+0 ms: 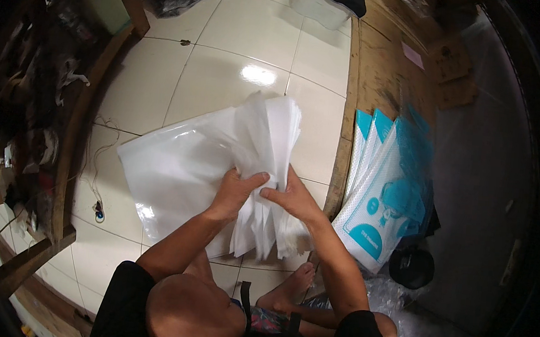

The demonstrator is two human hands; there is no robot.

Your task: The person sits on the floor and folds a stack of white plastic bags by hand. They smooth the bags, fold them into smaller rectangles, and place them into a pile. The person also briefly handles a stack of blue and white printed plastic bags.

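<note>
A stack of glossy white plastic sheets (177, 156) lies across the tiled floor in front of me, its right end bunched and fanned into loose edges. My left hand (235, 194) grips the bunched part, thumb on top pointing right. Close beside it, my right hand (293, 198) is closed around the right edge of the same stack, its thumb on top pointing left. The two thumbs nearly meet. Most of the fingers are hidden under or behind the sheets. Whether the sheets are bags or single layers I cannot tell.
To the right, clear plastic packages with turquoise print (376, 220) overlap on a wooden board (378, 51). A round black object (411, 267) sits below them. A wooden frame (78, 136) stands at left. A small blue item (99, 211) with thin string lies on the tiles.
</note>
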